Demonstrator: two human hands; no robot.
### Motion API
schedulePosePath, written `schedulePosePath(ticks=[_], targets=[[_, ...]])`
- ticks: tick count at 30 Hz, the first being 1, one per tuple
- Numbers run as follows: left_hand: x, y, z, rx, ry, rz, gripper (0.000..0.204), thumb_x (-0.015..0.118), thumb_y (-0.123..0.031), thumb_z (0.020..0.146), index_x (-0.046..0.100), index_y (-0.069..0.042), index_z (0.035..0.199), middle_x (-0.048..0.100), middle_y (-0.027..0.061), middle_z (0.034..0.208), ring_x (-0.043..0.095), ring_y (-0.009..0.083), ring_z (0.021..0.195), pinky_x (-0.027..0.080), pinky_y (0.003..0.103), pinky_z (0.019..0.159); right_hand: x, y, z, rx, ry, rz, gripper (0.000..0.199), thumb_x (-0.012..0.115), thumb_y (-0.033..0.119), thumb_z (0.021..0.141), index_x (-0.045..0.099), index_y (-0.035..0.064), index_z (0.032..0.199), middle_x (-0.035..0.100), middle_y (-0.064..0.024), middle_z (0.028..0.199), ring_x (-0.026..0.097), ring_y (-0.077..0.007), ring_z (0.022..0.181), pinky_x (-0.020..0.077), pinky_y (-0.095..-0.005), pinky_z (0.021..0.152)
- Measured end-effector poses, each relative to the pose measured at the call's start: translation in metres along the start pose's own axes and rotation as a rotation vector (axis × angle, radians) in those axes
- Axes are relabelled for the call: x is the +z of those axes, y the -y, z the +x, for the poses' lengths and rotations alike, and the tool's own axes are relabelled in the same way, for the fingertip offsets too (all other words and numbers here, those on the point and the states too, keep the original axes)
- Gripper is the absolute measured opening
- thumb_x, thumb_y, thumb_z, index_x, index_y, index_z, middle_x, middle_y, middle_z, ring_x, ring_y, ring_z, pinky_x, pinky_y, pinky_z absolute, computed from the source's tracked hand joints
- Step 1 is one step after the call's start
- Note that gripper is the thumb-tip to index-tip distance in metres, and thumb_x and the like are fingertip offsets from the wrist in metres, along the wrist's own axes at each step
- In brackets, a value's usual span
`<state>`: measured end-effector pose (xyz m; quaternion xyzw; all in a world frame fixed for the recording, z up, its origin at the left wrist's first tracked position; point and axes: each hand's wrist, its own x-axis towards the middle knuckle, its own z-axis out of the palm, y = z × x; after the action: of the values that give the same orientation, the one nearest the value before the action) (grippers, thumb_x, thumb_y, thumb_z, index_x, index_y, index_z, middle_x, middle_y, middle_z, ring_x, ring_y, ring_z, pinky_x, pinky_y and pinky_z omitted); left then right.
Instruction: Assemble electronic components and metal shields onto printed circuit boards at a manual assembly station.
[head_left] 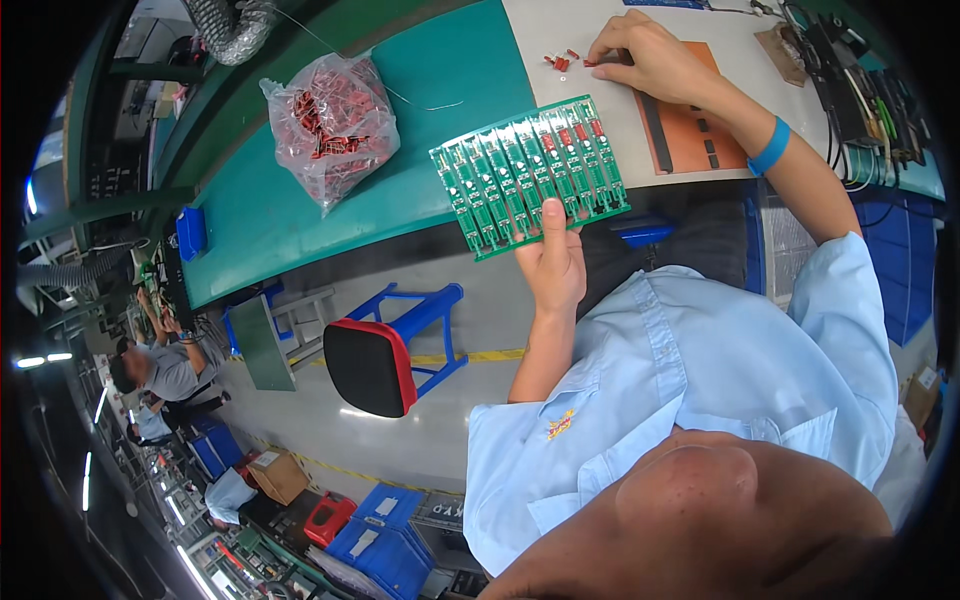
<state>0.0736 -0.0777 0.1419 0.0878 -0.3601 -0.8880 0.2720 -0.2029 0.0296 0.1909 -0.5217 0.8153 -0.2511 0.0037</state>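
My left hand (pixel 556 262) grips the lower edge of a green circuit board panel (pixel 500 195), thumb on top and fingers underneath. The panel is tilted and carries several narrow boards side by side; red parts stand on a few of them toward its right end. Over the pale worktop, my right hand (pixel 650 62) has thumb and forefinger pinched on a small red component (pixel 590 64). Beside those fingertips lies a loose group of similar red components (pixel 561 63). A clear plastic bag (pixel 335 130) full of red components rests on the green mat to the left.
An orange plate (pixel 690 135) with dark slots lies under my right forearm. Tools and cables (pixel 870 100) crowd the bench's right end. A blue stool (pixel 400 350) with a black and red seat stands below the bench's front edge. A co-worker (pixel 180 365) is far left.
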Motion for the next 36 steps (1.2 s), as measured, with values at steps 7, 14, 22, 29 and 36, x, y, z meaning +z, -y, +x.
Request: schedulePosePath(ticks=[7, 14, 22, 29, 36], targets=[[0.001, 0.005, 0.002, -0.005, 0.014, 0.034, 0.046, 0.052, -0.006, 0.107, 0.041, -0.014, 0.151, 0.062, 0.0083, 0.135, 0.065, 0.0173, 0.111, 0.055, 0.032, 0.088, -0.02, 0.02, -0.004, 0.159, 0.081, 0.472, 0.024, 0.067, 0.012, 0.094, 0.071, 0.0013, 0.115, 0.069, -0.0138, 0.116, 0.064, -0.0284, 0.098, 0.0528, -0.0359, 0.09], [0.013, 0.013, 0.005, 0.004, 0.017, 0.099, 0.043, 0.052, -0.01, 0.108, 0.043, -0.012, 0.15, 0.065, 0.0086, 0.129, 0.066, 0.0161, 0.105, 0.055, 0.03, 0.084, -0.032, 0.051, -0.029, 0.175, -0.026, 0.722, 0.018, 0.071, -0.002, 0.091, 0.074, 0.0005, 0.109, 0.07, -0.0072, 0.112, 0.063, -0.0117, 0.086, 0.0554, -0.0238, 0.081], [0.016, 0.024, 0.004, 0.02, 0.038, 0.218, 0.046, 0.051, -0.008, 0.108, 0.039, -0.012, 0.153, 0.061, 0.0106, 0.136, 0.064, 0.018, 0.111, 0.055, 0.032, 0.088, -0.026, 0.088, -0.043, 0.059, -0.074, 0.797, 0.017, 0.07, 0.003, 0.092, 0.075, 0.0018, 0.108, 0.071, -0.0074, 0.111, 0.062, -0.0158, 0.085, 0.0516, -0.0251, 0.076], [0.013, 0.028, 0.003, 0.051, 0.073, 0.275, 0.047, 0.05, -0.006, 0.108, 0.038, -0.011, 0.154, 0.058, 0.0118, 0.139, 0.063, 0.0186, 0.114, 0.055, 0.033, 0.092, -0.025, 0.097, -0.047, -0.12, -0.112, 0.513, 0.016, 0.072, -0.002, 0.09, 0.075, -0.0009, 0.105, 0.071, -0.0083, 0.103, 0.059, -0.0139, 0.074, 0.0457, -0.0239, 0.062], [0.013, 0.027, 0.002, 0.05, 0.081, 0.29, 0.047, 0.051, -0.006, 0.108, 0.038, -0.009, 0.153, 0.058, 0.0119, 0.139, 0.062, 0.018, 0.115, 0.055, 0.032, 0.091, -0.023, 0.1, -0.048, -0.144, -0.156, 0.453, 0.018, 0.073, -0.001, 0.089, 0.074, -0.0017, 0.106, 0.072, -0.0076, 0.099, 0.06, -0.0151, 0.072, 0.0467, -0.0243, 0.062]])
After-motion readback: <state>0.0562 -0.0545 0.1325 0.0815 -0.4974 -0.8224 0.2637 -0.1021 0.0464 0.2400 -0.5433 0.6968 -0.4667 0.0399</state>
